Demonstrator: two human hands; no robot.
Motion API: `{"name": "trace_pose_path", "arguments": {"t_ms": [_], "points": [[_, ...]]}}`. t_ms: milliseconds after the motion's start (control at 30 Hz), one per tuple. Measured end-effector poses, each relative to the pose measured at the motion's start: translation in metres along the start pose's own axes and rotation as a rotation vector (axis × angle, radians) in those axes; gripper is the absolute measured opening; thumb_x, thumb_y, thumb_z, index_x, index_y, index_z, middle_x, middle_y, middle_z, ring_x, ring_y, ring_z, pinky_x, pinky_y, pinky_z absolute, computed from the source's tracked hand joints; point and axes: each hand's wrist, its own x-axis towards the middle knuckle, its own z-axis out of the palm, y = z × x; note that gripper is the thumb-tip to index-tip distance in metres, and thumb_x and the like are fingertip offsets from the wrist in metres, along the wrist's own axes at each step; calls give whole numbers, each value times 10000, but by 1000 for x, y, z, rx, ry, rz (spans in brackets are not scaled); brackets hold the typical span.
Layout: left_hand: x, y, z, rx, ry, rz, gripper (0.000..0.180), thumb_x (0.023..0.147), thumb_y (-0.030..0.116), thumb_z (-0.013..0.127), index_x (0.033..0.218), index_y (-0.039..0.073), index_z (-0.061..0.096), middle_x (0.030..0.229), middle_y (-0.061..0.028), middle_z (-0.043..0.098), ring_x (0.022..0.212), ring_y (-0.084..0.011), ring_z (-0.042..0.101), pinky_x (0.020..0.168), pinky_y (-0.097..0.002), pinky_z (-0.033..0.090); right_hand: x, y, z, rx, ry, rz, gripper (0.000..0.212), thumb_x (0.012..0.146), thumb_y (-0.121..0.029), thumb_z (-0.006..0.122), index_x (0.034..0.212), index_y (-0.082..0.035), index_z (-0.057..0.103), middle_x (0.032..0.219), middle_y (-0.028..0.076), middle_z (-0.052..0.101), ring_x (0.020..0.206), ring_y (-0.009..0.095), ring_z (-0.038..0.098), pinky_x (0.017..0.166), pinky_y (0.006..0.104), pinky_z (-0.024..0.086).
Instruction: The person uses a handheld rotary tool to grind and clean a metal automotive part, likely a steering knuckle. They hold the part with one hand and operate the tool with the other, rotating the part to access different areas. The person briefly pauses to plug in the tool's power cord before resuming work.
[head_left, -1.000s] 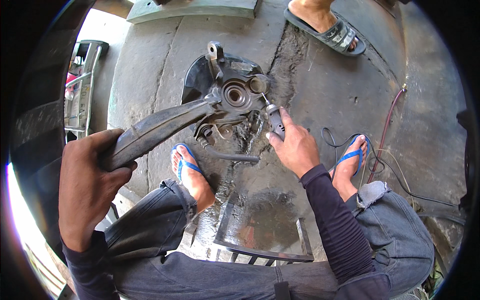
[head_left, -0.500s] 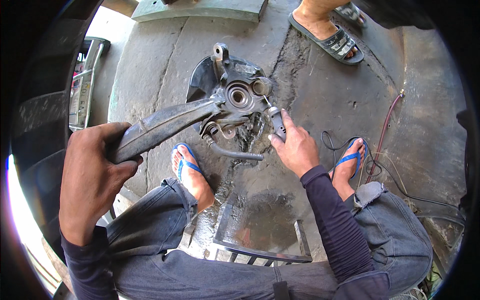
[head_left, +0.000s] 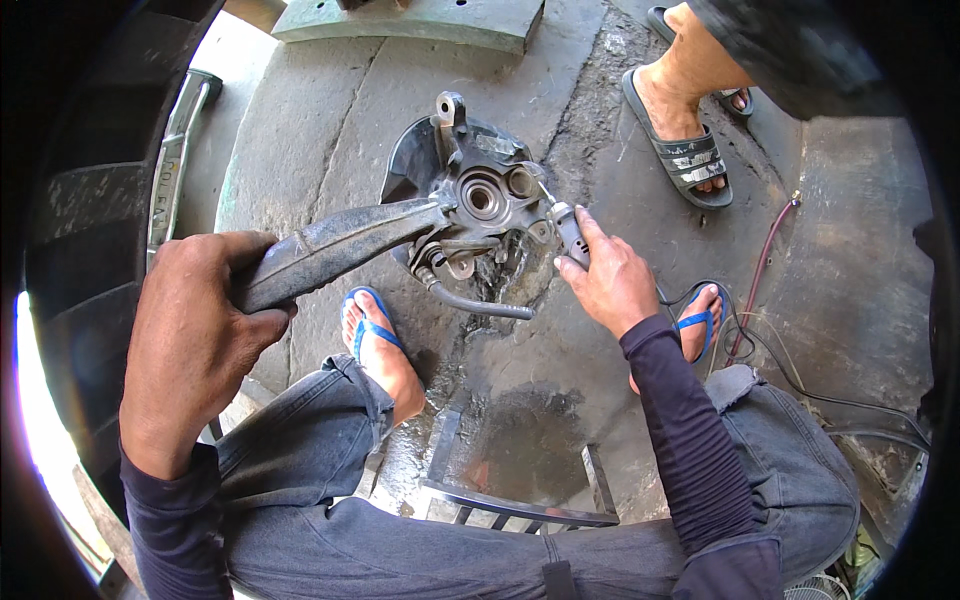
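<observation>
A greasy steering knuckle with a wheel hub (head_left: 482, 196) lies on the concrete floor in front of me. A long dark suspension arm (head_left: 335, 245) runs from it toward the lower left, and my left hand (head_left: 205, 320) grips the arm's near end. My right hand (head_left: 608, 278) holds a small grey-handled tool (head_left: 571, 232) whose tip touches the right side of the hub. A short black hose (head_left: 470, 301) hangs below the knuckle.
My feet in blue flip-flops (head_left: 370, 330) rest either side of an oily floor patch. Another person's sandalled foot (head_left: 685, 150) stands at upper right. A tyre (head_left: 90, 230) is at left, a metal stool frame (head_left: 520, 500) below, cables and a red hose (head_left: 760, 270) at right.
The knuckle and arm sit slightly higher and further right in view. My left hand has tightened around the arm's end. My right hand stays at the hub with the tool.
</observation>
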Motion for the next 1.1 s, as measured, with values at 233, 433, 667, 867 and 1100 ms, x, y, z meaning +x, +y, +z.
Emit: {"name": "trace_pose_path", "arguments": {"t_ms": [233,433,667,867,1100], "points": [[-3,-1,3,26,91,78,460,651,16,859,1095,-68,769,906,-276,723,871,-380,749,851,-415,563,15,1,-11,-45,1,-46,734,945,-351,745,1596,-146,475,1113,241,730,1062,434,702,929,523,554],[-2,-3,3,52,97,80,467,651,25,849,1102,-67,768,906,-275,720,857,-385,741,854,-421,563,22,-4,-17,-92,-2,-76,736,936,-352,752,1594,-169,479,1091,236,728,1053,432,707,931,525,554],[0,-9,5,-17,48,31,487,673,8,845,1147,-61,757,970,-251,738,898,-365,740,884,-411,557,28,-8,-24,-99,-9,-95,717,940,-346,755,1578,-147,496,1098,245,727,1046,432,714,920,529,560],[4,-18,9,-9,36,18,497,688,-27,789,1178,-79,725,982,-220,752,857,-266,738,848,-346,560,4,-12,-25,79,-114,-76,754,933,-387,742,1588,-116,484,1196,261,727,1132,433,694,973,504,540],[8,-14,14,-75,-73,-179,397,651,-11,721,1043,-61,688,801,-198,668,707,-247,660,747,-344,532,0,-23,-7,395,-247,-189,792,921,-390,746,1614,-145,453,1273,259,715,1192,426,684,1027,478,524]]}}
